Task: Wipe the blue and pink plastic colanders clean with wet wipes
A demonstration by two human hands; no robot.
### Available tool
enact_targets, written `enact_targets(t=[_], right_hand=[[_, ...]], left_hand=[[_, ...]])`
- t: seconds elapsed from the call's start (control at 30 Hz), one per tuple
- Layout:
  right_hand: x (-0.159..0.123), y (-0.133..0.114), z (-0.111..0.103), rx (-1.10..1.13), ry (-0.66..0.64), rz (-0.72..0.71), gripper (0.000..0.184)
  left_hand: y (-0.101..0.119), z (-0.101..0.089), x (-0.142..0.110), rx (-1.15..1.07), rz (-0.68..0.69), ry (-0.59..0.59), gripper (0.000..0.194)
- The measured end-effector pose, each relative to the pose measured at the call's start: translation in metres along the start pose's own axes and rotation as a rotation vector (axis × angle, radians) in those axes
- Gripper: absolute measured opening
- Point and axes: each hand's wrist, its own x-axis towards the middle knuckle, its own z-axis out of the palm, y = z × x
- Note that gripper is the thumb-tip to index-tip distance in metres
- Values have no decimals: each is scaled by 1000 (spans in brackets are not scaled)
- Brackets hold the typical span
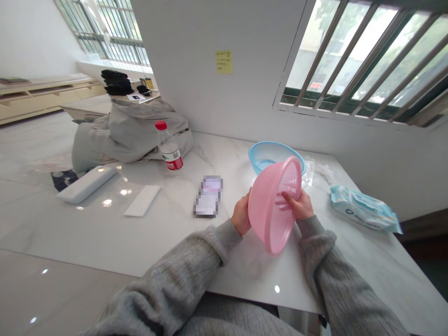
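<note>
Both my hands hold a pink perforated plastic colander (269,210) tipped on its side above the white marble table (147,233). My left hand (241,216) grips its rounded outer bottom. My right hand (298,205) grips the rim, with the thumb inside the bowl. Just behind it a light blue colander (269,155) sits upright on the table. Both my arms are in grey knitted sleeves.
A pack of wet wipes (364,208) lies to the right. A phone (208,196), a red-capped water bottle (169,150), a white flat case (143,200), a white pouch (87,184) and a grey jacket (129,135) lie to the left. Crumpled clear plastic (311,169) lies by the wall.
</note>
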Motion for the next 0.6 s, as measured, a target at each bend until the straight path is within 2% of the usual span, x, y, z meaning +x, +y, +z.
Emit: enact_targets(t=[0.1, 0.33, 0.5, 0.6], right_hand=[[1, -2, 1, -46, 49, -8, 73], [-3, -7, 4, -106, 110, -108, 70], [1, -2, 3, -147, 73, -142, 64], [6, 3, 1, -168, 32, -135, 58]], left_hand=[[-2, 1, 1, 0, -32, -39, 48], [-1, 6, -3, -41, -62, -59, 39], [2, 7, -7, -13, -53, -34, 36], [5, 3, -13, 133, 9, -35, 36]])
